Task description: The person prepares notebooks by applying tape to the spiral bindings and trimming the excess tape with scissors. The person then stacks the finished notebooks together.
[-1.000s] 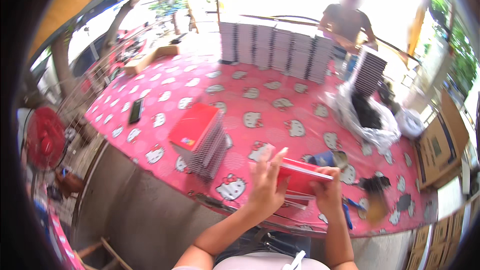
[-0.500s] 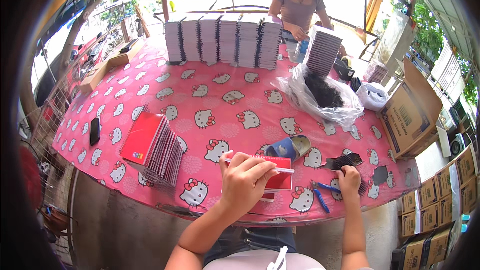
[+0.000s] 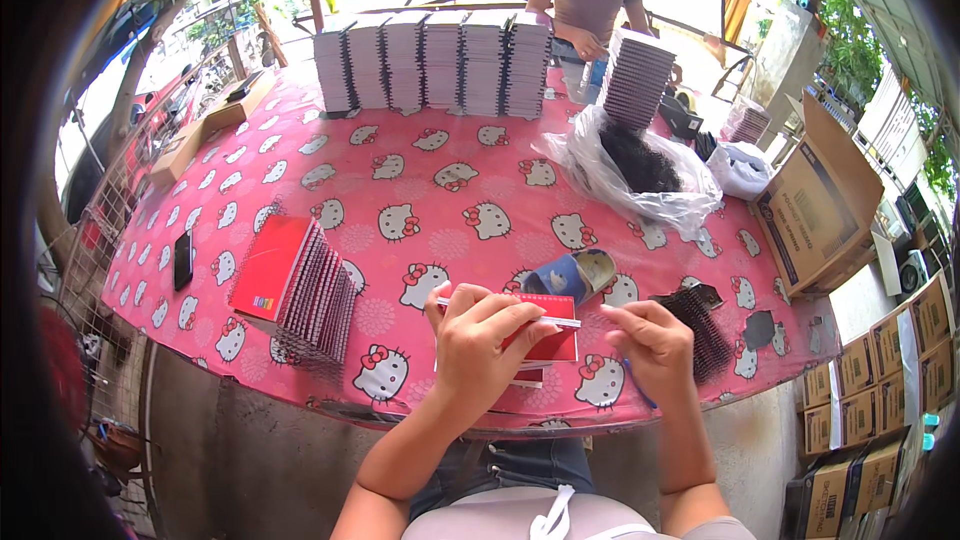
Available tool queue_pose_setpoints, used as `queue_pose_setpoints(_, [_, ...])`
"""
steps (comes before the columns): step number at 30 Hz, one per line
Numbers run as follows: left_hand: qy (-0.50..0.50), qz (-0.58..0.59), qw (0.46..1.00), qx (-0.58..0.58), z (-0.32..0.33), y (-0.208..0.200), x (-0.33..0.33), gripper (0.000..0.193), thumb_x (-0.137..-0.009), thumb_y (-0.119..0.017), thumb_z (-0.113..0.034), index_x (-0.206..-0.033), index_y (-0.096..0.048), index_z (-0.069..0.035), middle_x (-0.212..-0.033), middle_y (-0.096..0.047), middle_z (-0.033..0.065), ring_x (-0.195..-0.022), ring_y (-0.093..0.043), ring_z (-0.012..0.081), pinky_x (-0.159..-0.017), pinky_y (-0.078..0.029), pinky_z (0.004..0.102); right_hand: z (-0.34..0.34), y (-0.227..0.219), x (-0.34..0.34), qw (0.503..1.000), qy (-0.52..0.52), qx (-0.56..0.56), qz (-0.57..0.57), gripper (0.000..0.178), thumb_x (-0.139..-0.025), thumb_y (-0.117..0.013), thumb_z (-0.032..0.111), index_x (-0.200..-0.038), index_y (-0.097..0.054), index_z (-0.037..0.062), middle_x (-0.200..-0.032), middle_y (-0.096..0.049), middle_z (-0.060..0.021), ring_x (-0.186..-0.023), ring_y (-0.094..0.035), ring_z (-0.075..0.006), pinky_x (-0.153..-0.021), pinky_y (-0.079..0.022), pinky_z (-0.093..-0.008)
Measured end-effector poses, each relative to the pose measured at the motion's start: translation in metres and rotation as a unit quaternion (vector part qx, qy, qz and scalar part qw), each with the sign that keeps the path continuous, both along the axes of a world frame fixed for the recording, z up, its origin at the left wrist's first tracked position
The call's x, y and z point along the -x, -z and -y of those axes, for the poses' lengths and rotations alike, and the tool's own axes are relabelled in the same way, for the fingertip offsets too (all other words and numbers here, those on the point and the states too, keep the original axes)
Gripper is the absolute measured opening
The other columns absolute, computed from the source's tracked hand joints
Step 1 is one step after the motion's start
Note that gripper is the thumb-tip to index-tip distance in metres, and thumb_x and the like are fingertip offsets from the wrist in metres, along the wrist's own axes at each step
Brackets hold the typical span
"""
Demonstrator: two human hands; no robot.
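My left hand [image 3: 480, 345] is closed on a red notebook [image 3: 555, 340] whose white page edges show beside my fingers. More red covers lie under it at the table's near side. Just right of the notebook, my right hand [image 3: 655, 345] is raised with thumb and fingertips pinched together. Whatever the pinch holds is too thin to make out. Behind that hand lies a pile of black binding coils [image 3: 703, 335]. A blue slipper [image 3: 560, 278] rests beyond the notebook. To the left stands a stack of red spiral notebooks [image 3: 290, 275].
A pink patterned cloth [image 3: 440, 210] covers the table. Along its far edge stand tall stacks of notebooks [image 3: 430, 65]. A plastic bag of black coils [image 3: 640, 165], an open carton [image 3: 815, 210] and a phone [image 3: 183, 260] lie around. A person [image 3: 590, 0] is across the table.
My right hand has left the coil pile and come left and up toward the notebook, its fingers now pinched. My left hand keeps its hold on the notebook. The view has shifted slightly.
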State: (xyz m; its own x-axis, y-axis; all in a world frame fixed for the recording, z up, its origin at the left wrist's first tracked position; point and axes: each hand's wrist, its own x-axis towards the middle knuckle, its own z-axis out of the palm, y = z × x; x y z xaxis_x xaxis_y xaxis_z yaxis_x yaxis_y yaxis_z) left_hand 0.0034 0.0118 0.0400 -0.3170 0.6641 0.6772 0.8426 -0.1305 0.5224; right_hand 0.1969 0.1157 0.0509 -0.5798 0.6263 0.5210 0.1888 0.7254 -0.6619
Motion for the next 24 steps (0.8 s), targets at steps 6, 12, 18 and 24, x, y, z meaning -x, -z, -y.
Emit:
queue_pose_setpoints(6, [0.016, 0.008, 1.000, -0.003, 0.001, -0.002, -0.001, 0.018, -0.076, -0.076, -0.033, -0.079, -0.074, -0.016, -0.080, -0.069, -0.0047, -0.084, -0.055, 0.0155, -0.092, -0.027, 0.0404, -0.003, -0.012, 0.013, 0.998, -0.027, -0.048, -0.029, 0.024, -0.076, -0.073, -0.003, -0.099, -0.072, 0.0030, -0.084, -0.064, -0.0084, -0.074, -0.064, -0.0169, -0.062, -0.050, -0.0282])
queue_pose_setpoints(12, [0.017, 0.011, 1.000, -0.016, 0.003, -0.003, -0.002, 0.020, -0.069, -0.082, -0.024, -0.081, -0.075, -0.010, -0.079, -0.070, -0.0007, -0.082, -0.055, 0.0169, -0.083, -0.036, 0.0332, -0.021, -0.016, 0.012, 0.987, -0.113, 0.108, 0.032, 0.023, -0.080, -0.064, -0.007, -0.101, -0.071, 0.0016, -0.083, -0.067, -0.0103, -0.076, -0.064, -0.0154, -0.065, -0.050, -0.0274])
queue_pose_setpoints(18, [0.014, 0.005, 1.000, -0.016, 0.001, -0.005, -0.002, 0.020, -0.068, -0.083, -0.023, -0.081, -0.075, -0.010, -0.079, -0.069, 0.0000, -0.080, -0.054, 0.0171, -0.081, -0.037, 0.0324, -0.019, -0.026, 0.008, 0.974, -0.167, 0.115, 0.098, 0.026, -0.081, -0.064, -0.006, -0.105, -0.070, 0.0036, -0.082, -0.066, -0.0103, -0.074, -0.063, -0.0182, -0.064, -0.050, -0.0286])
queue_pose_setpoints(24, [-0.001, 0.016, 1.000, -0.009, 0.002, -0.004, -0.005, 0.019, -0.068, -0.083, -0.023, -0.081, -0.075, -0.011, -0.078, -0.069, -0.0012, -0.079, -0.054, 0.0162, -0.083, -0.035, 0.0332, -0.006, -0.030, 0.014, 0.987, -0.130, 0.012, 0.090, 0.022, -0.082, -0.070, 0.007, -0.104, -0.065, 0.0049, -0.084, -0.058, -0.0104, -0.070, -0.060, -0.0211, -0.062, -0.049, -0.0327])
